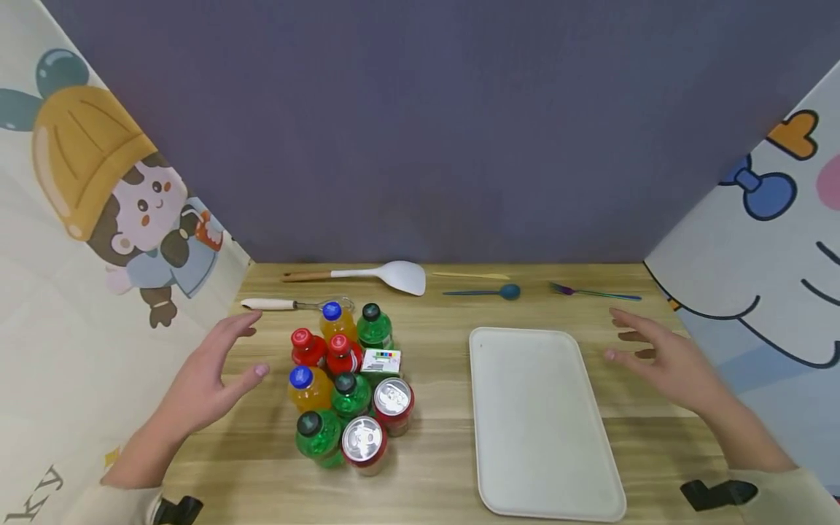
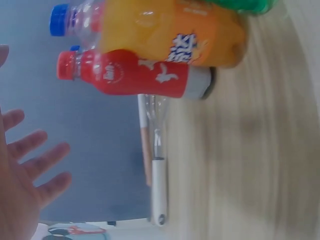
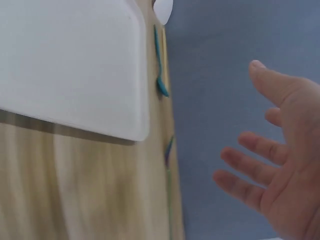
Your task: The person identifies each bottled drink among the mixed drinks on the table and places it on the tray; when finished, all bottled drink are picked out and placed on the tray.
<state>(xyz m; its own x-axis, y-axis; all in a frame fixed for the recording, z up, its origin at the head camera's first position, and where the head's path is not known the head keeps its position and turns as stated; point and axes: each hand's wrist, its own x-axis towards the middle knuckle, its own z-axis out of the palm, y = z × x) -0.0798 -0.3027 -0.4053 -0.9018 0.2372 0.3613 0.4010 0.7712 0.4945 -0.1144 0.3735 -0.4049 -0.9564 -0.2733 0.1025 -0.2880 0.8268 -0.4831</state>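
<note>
My left hand (image 1: 208,375) hovers left of a cluster of drinks, its fingers apart and holding nothing. Nearest to it are an orange soda bottle (image 1: 310,390) with a blue cap and a red bottle (image 1: 308,348); both also show in the left wrist view. Green bottles (image 1: 319,437), drink cans (image 1: 364,443) and a small white-topped box (image 1: 381,361) fill out the cluster. On the other side, my right hand (image 1: 669,361) is held in the air to the right of a white tray (image 1: 538,423), with relaxed fingers and nothing in its grasp.
Along the back lie a white spatula (image 1: 402,277), a whisk (image 1: 269,304), a yellow stick-like utensil (image 1: 471,275), a blue spoon (image 1: 508,292) and an iridescent fork (image 1: 593,294). A dark panel (image 1: 446,131) rises behind; printed cloths flank the table (image 1: 433,481).
</note>
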